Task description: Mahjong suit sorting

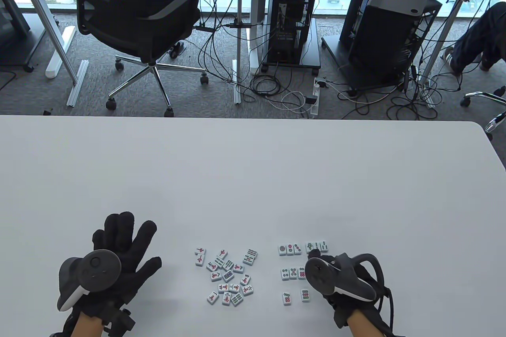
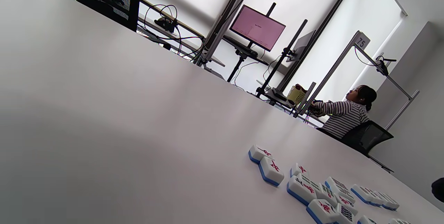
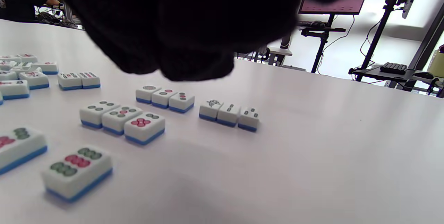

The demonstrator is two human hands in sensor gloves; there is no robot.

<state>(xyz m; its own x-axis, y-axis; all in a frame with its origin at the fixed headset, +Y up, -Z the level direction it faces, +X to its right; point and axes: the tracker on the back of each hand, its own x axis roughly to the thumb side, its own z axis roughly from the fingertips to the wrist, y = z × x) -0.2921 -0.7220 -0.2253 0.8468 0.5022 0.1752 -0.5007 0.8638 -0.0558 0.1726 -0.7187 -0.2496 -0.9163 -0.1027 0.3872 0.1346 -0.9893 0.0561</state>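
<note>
The mahjong tiles are white-faced with blue backs, all lying face up on the white table (image 1: 253, 179) near its front edge. An unsorted heap (image 1: 227, 275) sits in the middle between the two hands, mostly red character tiles mixed with a few green bamboo faces. To its right the sorted tiles stand in neat short rows: a circle row of three (image 1: 289, 249) with a bamboo row of three (image 1: 317, 247) just beside it, a second circle row (image 1: 293, 273) nearer the person, and a pair of loose circle tiles (image 1: 295, 297) nearest of all.

In the table view the bamboo row is partly covered by a fingertip of the right hand (image 1: 336, 277), and the tracker hides most of that hand. In the right wrist view the glove is a dark blur across the top, so the fingers cannot be read; they look loosely curled with nothing between them, though that is uncertain. The left wrist view cuts off the near side of the heap.

The left hand (image 1: 118, 250) lies palm down, well left of the heap, fingers spread straight and relaxed, holding nothing. The right hand hovers by the sorted rows, one finger reaching toward the bamboo row.
</note>
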